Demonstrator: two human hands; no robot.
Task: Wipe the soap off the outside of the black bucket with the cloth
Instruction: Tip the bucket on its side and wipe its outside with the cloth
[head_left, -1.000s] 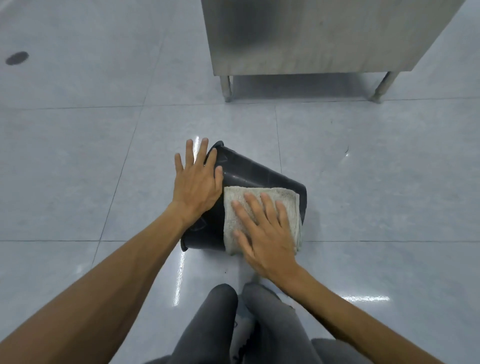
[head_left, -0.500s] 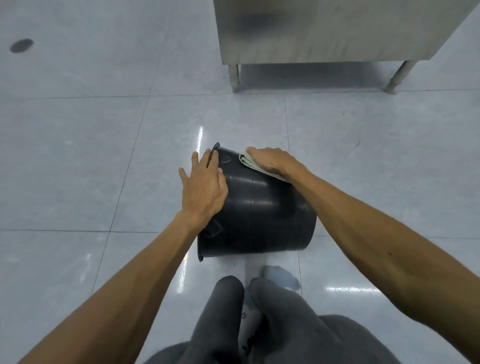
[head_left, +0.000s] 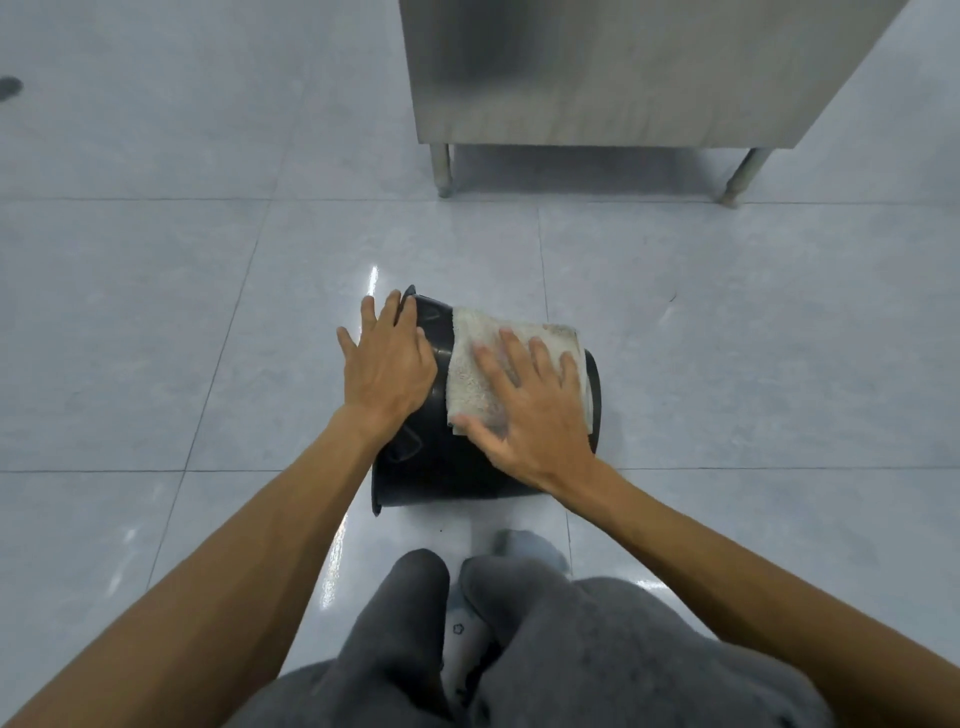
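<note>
The black bucket (head_left: 441, 467) lies on its side on the tiled floor, its rim toward the left and its base toward the right. A pale folded cloth (head_left: 467, 364) is spread over the top of its outer wall. My right hand (head_left: 530, 410) lies flat on the cloth with fingers spread, pressing it against the bucket. My left hand (head_left: 387, 366) rests palm down on the bucket near the rim, fingers together, steadying it. No soap is visible on the bucket.
A stainless steel cabinet (head_left: 597, 78) on legs (head_left: 441, 169) stands on the floor beyond the bucket. My knees in grey trousers (head_left: 519, 649) are just in front of the bucket. Glossy grey floor tiles (head_left: 156, 338) surround everything.
My right hand has pulled the cloth back from the far side of the bucket to its top, toward me. My left hand has stayed by the rim.
</note>
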